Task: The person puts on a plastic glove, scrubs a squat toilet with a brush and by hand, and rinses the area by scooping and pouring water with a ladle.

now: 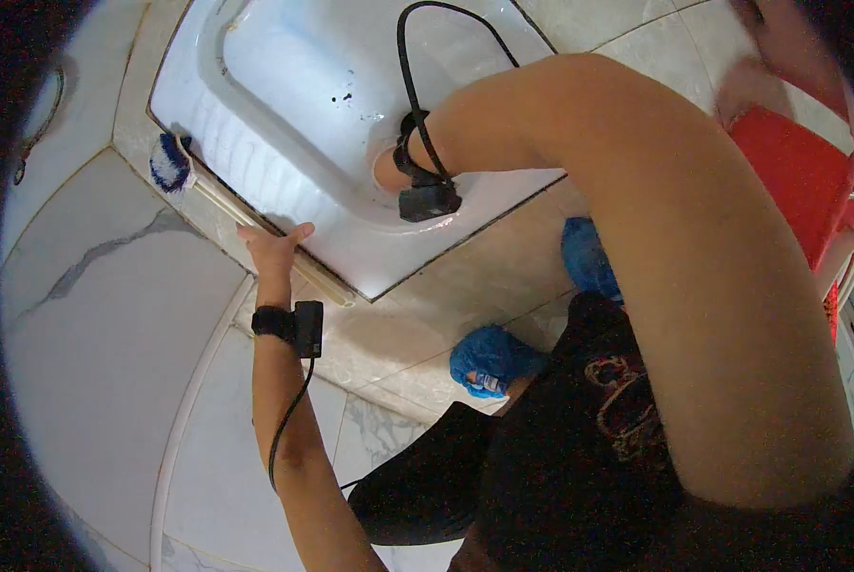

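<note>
A white squat toilet (417, 250) is set into the tiled floor. My right hand (389, 172) reaches down into its deep drain end; only the part near the wrist shows, and the fingers are hidden. My left hand (276, 250) leans on the toilet's left edge, thumb and a finger spread apart, across the pale handle of a brush (219, 202). This brush lies along that edge, its blue and white bristle head at the far end. Each wrist carries a strapped black device with a cable.
Dark specks (343, 96) dot the toilet's basin. Blue shoe covers (495, 362) are on my feet. A red seat (791, 176) stands at the right, with part of another person's body near it. A marbled wall (112, 315) rises on the left, with a hose (41, 133) by it.
</note>
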Available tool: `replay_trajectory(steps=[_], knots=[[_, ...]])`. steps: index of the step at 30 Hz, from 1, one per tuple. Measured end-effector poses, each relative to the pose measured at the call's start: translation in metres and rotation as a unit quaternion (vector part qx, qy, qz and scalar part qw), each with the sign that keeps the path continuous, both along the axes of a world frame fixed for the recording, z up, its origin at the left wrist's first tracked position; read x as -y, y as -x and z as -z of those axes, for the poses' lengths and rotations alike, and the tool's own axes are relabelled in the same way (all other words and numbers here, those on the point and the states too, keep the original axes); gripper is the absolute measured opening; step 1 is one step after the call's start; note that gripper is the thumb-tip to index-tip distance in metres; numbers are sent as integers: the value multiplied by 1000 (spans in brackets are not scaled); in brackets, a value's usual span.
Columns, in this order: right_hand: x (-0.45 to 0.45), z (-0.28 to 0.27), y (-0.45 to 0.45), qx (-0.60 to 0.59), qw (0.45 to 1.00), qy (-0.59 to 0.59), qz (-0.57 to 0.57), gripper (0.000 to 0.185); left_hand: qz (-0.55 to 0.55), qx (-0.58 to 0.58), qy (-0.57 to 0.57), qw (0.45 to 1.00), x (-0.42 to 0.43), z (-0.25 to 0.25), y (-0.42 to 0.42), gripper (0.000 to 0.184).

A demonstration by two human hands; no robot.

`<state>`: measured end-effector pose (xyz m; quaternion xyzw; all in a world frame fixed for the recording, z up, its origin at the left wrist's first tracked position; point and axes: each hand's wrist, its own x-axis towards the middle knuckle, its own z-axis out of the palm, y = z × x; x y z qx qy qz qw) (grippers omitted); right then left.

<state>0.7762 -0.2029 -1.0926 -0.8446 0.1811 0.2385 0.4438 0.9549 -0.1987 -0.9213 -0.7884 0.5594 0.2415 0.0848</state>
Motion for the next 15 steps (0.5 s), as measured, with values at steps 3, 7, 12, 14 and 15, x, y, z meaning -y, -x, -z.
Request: replay_trajectory(steps=[3, 7, 12, 14, 15], knots=[[1, 8, -10, -14, 999, 34, 28, 17, 15, -5, 7, 1000, -2, -5, 7, 110], [-1, 23, -39, -49, 988, 107, 97, 19, 28, -38, 48, 998, -4, 7, -8, 110], [-42, 14, -74, -183, 971, 79, 134, 17, -9, -45, 5, 999, -1, 6, -5, 110], [-35, 8, -67, -121, 987, 55, 87, 17, -19, -55, -5, 998, -1, 5, -8, 109], [-30, 5, -63, -96, 991, 44, 78, 17, -10, -52, 3, 999, -2, 7, -9, 109]])
